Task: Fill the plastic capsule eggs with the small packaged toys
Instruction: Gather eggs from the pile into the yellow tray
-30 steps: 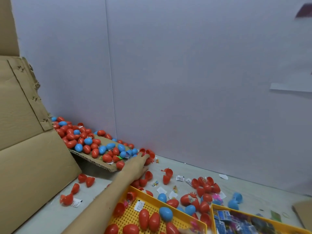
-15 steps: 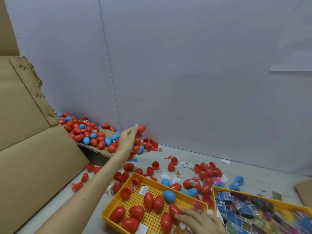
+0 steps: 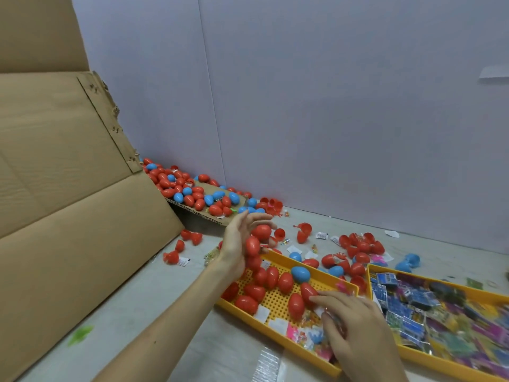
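Front-ctr of tabletop [image 3: 137, 312]: yellow perforated tray [image 3: 276, 306], approx a dozen closed red capsule eggs [image 3: 285, 282] plus one blue egg [image 3: 300, 273] lying in it. Near-R corner of that tray holds small clear toy packets [image 3: 303, 333] and white paper slips.

L hand [image 3: 239, 244]: raised over tray's far-L corner, palm facing R, fingers spread and mostly straight, not wrapped round anything. Two red eggs [image 3: 261, 232] sit against palm/fingers. Motion blur, so can't tell if they rest on the hand or are loose in the air.

R hand [image 3: 355, 326]: back of hand up, down over the packet corner of the tray. Index finger lies out toward a red egg [image 3: 308, 292], tip at or touching it. Other fingers bent down onto the packets. Grip on a packet: can't tell, hidden under hand.

Second yellow tray [image 3: 429, 359] just R of first, heaped w/ packaged toys [image 3: 440, 318], mostly blue, purple and yellow wrappers.

Behind trays: scatter of opened red egg halves [image 3: 358, 246], an open blue egg [image 3: 409, 261] and white slips [image 3: 321, 235].

Far L: large cardboard box [image 3: 68, 216] w/ lowered flap. Heap of red and blue eggs [image 3: 203, 194] spills over a cardboard flap against grey wall panels [image 3: 330, 106]. Green smear [image 3: 80, 334] on table, near L.
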Motion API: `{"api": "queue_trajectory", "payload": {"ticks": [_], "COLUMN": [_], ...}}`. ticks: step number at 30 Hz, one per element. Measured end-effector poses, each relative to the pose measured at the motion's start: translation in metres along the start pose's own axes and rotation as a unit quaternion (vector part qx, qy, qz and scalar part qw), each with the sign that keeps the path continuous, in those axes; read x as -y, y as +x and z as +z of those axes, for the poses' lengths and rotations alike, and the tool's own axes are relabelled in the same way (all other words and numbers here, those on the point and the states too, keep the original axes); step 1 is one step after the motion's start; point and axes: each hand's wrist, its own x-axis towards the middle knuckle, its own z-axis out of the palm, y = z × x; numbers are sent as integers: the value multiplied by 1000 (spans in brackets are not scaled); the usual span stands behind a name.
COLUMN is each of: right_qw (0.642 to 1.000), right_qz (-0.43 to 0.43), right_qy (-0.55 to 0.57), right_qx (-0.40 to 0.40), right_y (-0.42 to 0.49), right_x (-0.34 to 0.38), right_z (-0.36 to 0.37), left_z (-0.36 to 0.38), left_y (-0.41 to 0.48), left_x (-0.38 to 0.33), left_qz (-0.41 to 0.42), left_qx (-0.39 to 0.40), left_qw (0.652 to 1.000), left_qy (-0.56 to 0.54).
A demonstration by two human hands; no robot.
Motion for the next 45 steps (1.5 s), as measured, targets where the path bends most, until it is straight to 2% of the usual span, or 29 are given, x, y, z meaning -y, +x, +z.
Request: {"api": "queue_trajectory", "payload": {"ticks": [3, 9, 12, 13, 14, 15, 16, 17, 18, 20, 22, 23, 28, 32, 40, 42, 45], "right_qw": [999, 999, 999, 999, 999, 999, 999, 999, 999, 1000, 1000, 1000, 998, 997, 998, 998, 999], "right_qz": [22, 19, 21, 20, 21, 21, 19, 19, 20, 14, -1, -8, -39, -62, -62, -54, -48], "right_qy": [15, 26, 27, 28, 29, 29, 27, 24, 21, 12, -4, -9, -18, -18, 1, 3, -1], "right_qx": [34, 23, 29, 31, 33, 33, 31, 30, 29, 17, -5, -15, -38, -43, -25, -24, -25], "right_y": [-1, -3, -1, -1, -1, -1, -1, 0, 0, 0, 1, 1, 5, 7, 7, 8, 7], "right_x": [3, 5, 4, 4, 4, 3, 3, 3, 3, 3, 3, 2, -5, -5, -5, -4, -4], "right_z": [-4, -7, -6, -5, -5, -5, -5, -5, -6, -6, -4, -3, 0, -3, -2, -2, -3], "left_z": [-4, -15, -33, -41, -49, -57, -65, -72, -80, -92, -96, -96, -88, -83, -69, -69, -74], "left_y": [-1, -7, -4, 0, 5, 10, 15, 19, 24, 32, 38, 41, 58, 74, 96, 96, 91], "left_x": [5, 8, -1, -8, -15, -22, -26, -27, -24, -12, -2, 1, 15, 16, 8, 9, 10], "left_qz": [-7, -19, 10, 29, 51, 73, 90, 100, 94, 49, 38, 49, 87, 95, 145, 167, 185], "left_qx": [12, 62, 68, 45, 2, -53, -104, -121, -99, -2, 61, 63, 32, 50, 136, 125, 110], "left_qw": [1000, 994, 991, 993, 998, 994, 970, 932, 893, 822, 747, 719, 666, 649, 588, 598, 644], "left_qy": [-22, -90, -117, -103, -43, 67, 201, 326, 428, 567, 661, 691, 740, 753, 784, 774, 734]}}
